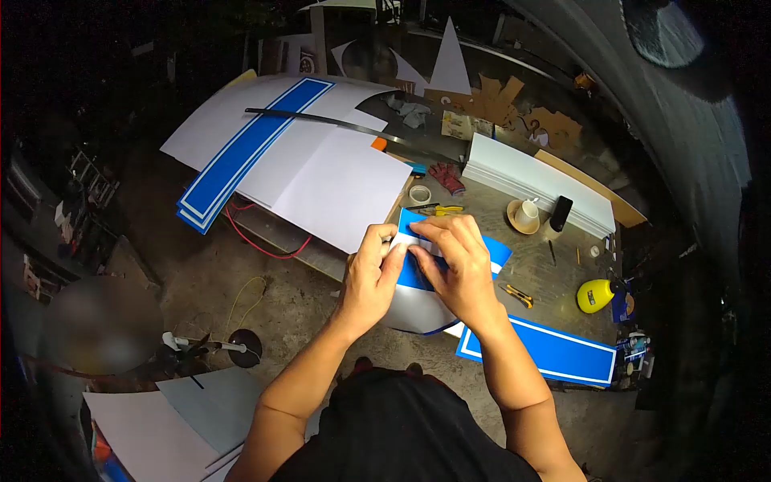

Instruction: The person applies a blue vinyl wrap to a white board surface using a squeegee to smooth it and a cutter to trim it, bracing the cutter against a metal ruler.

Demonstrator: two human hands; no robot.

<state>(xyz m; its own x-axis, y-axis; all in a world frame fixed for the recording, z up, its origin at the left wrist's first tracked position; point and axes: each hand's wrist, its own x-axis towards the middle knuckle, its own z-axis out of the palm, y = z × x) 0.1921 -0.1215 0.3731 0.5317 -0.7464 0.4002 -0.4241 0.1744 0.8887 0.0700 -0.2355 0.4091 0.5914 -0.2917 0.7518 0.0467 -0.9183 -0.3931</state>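
Both of my hands are at a blue sheet with white stripes (496, 251) at the table's front edge. My left hand (371, 269) pinches its left corner between thumb and fingers. My right hand (458, 257) has its thumb and fingers closed on the same corner, close beside the left. Below my hands, a pale curled part (414, 309) hangs over the edge. My fingers hide the gripped corner. To the right, a blue panel with a white border (546, 349) projects past the table edge. A yellow utility knife (517, 296) lies near my right wrist.
Large white sheets (345, 189) lie left, with blue bordered strips (241, 157) and a long metal ruler (321, 120) on top. Toward the right are a cup (526, 212), a phone (561, 213), a white stack (538, 189) and a yellow spray bottle (594, 296).
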